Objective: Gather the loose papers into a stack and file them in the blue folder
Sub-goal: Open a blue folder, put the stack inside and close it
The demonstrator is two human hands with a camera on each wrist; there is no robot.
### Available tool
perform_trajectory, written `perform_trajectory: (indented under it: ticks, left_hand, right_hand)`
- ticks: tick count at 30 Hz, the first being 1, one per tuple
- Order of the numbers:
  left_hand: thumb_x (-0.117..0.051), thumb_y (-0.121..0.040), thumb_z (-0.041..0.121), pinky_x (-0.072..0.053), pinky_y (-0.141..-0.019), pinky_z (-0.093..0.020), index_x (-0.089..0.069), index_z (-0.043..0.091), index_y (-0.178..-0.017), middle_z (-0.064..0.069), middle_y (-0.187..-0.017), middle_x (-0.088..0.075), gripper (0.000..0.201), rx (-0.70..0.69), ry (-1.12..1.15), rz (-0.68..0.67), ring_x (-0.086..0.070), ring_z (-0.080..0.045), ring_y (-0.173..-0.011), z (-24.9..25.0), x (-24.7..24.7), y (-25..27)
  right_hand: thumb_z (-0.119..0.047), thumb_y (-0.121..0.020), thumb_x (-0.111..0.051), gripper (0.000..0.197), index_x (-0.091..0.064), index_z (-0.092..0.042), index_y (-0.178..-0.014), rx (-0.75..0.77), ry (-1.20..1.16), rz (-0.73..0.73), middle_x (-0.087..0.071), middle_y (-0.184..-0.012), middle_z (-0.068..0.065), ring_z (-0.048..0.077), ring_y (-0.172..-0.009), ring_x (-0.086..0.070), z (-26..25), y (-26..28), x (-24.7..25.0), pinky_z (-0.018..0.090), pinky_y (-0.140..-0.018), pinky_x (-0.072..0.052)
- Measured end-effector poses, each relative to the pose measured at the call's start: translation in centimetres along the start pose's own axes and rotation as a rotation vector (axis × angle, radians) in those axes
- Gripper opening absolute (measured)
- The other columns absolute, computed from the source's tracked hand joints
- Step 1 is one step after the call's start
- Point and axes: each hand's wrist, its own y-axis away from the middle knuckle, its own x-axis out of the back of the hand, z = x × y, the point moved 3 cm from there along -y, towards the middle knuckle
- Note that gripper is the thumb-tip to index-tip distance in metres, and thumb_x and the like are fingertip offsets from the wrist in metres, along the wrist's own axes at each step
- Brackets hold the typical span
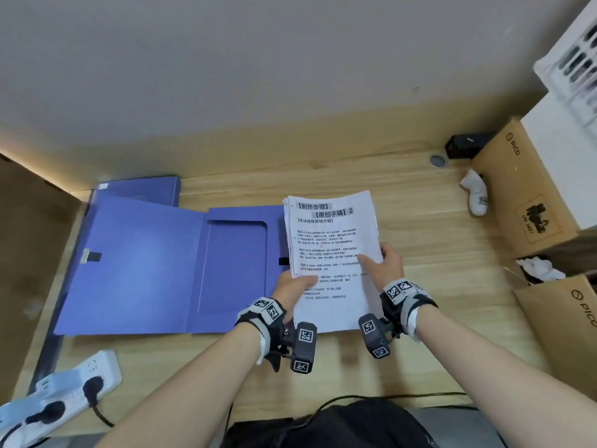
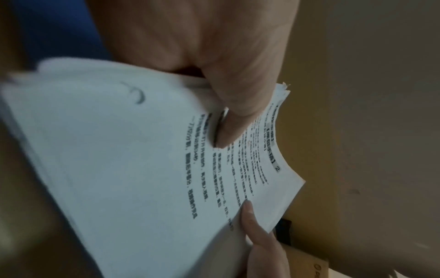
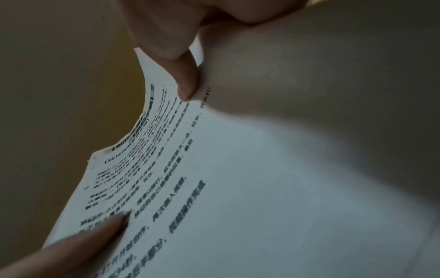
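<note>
Both hands grasp the stack of printed papers (image 1: 332,250) at frame centre: the left hand (image 1: 292,291) pinches its left edge, the right hand (image 1: 386,265) its right. It seems lifted, overlapping the open blue folder (image 1: 145,263) at left.

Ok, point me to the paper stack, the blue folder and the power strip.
paper stack (image 1: 332,250), head view, middle of top sheet.
blue folder (image 1: 139,270), head view, open left flap.
power strip (image 1: 64,392), head view, white top face.
</note>
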Motion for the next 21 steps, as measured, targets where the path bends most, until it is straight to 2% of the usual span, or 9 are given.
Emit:
perform_trajectory:
  ticks: [3, 7, 10, 13, 15, 16, 18, 21]
  left_hand:
    - [-0.064, -0.089, 0.003, -0.053, -0.095, -0.048, -0.064, 0.003, -0.115, -0.013, -0.109, -0.071, 0.026, -0.112, -0.077, 0.041, -0.068, -0.031, -0.103, 1.8, 2.5, 0.7]
    - [-0.061, -0.089, 0.0, -0.054, -0.094, -0.045, -0.068, 0.007, -0.105, -0.016, -0.109, -0.071, 0.019, -0.226, -0.189, 0.111, -0.068, -0.032, -0.103, 3.9, 7.5, 1.6]
    - [-0.059, -0.09, -0.001, -0.055, -0.089, -0.039, -0.068, 0.006, -0.103, -0.014, -0.101, -0.07, 0.018, -0.262, -0.21, 0.168, -0.067, -0.029, -0.096, 4.6, 12.4, 2.2]
    - [-0.06, -0.09, 0.0, -0.053, -0.085, -0.036, -0.068, 0.004, -0.104, -0.013, -0.1, -0.068, 0.016, -0.26, -0.212, 0.215, -0.065, -0.027, -0.092, 4.5, 17.1, 2.3]
    - [-0.06, -0.09, 0.0, -0.053, -0.084, -0.035, -0.068, 0.003, -0.106, -0.014, -0.101, -0.069, 0.017, -0.259, -0.217, 0.242, -0.065, -0.027, -0.091, 4.3, 19.8, 2.4]
    - [-0.06, -0.09, 0.001, -0.052, -0.082, -0.033, -0.068, 0.002, -0.107, -0.013, -0.1, -0.068, 0.019, -0.258, -0.22, 0.256, -0.065, -0.026, -0.09, 4.2, 21.1, 2.4]
    - [-0.061, -0.09, 0.002, -0.051, -0.08, -0.031, -0.069, 0.003, -0.107, -0.011, -0.096, -0.068, 0.019, -0.256, -0.236, 0.283, -0.065, -0.026, -0.089, 3.8, 23.4, 2.3]
    - [-0.064, -0.088, 0.007, -0.056, -0.087, -0.039, -0.069, 0.009, -0.102, -0.014, -0.098, -0.071, 0.015, -0.236, -0.264, 0.31, -0.068, -0.029, -0.091, 3.3, 26.7, 2.1]
  right_hand:
    - [-0.008, -0.085, -0.071, 0.026, -0.058, -0.01, -0.107, 0.013, -0.028, -0.032, -0.065, -0.1, 0.007, 0.023, -0.087, -0.062, -2.1, 0.4, -2.3, 0.031, -0.073, -0.048]
    - [-0.011, -0.079, -0.076, 0.033, -0.062, -0.008, -0.11, 0.004, -0.022, -0.088, -0.071, -0.102, 0.01, 0.03, -0.093, -0.069, -3.4, 0.6, -6.8, 0.043, -0.083, -0.058]
    - [-0.009, -0.078, -0.074, 0.04, -0.059, -0.013, -0.115, -0.042, 0.013, -0.145, -0.07, -0.091, 0.001, 0.026, -0.088, -0.07, -3.9, 1.2, -10.7, 0.045, -0.083, -0.059]
    - [-0.007, -0.075, -0.074, 0.049, -0.055, -0.015, -0.119, -0.04, 0.095, -0.198, -0.064, -0.085, 0.003, 0.032, -0.087, -0.07, -4.0, 1.9, -14.1, 0.051, -0.081, -0.059]
    - [-0.001, -0.076, -0.072, 0.051, -0.054, -0.01, -0.122, -0.015, 0.145, -0.216, -0.064, -0.083, 0.003, 0.03, -0.083, -0.067, -3.8, 2.1, -15.9, 0.046, -0.082, -0.059]
    - [0.002, -0.076, -0.07, 0.052, -0.054, -0.007, -0.125, 0.01, 0.176, -0.221, -0.065, -0.086, 0.003, 0.027, -0.082, -0.065, -3.8, 2.3, -16.8, 0.041, -0.08, -0.057]
    - [0.003, -0.079, -0.065, 0.054, -0.053, -0.007, -0.13, 0.061, 0.264, -0.236, -0.066, -0.106, 0.007, 0.023, -0.092, -0.062, -3.9, 2.9, -18.1, 0.034, -0.08, -0.053]
    - [-0.001, -0.082, -0.062, 0.058, -0.053, -0.013, -0.138, 0.138, 0.43, -0.281, -0.058, -0.133, 0.006, 0.022, -0.119, -0.058, -4.0, 3.9, -19.2, 0.032, -0.097, -0.049]
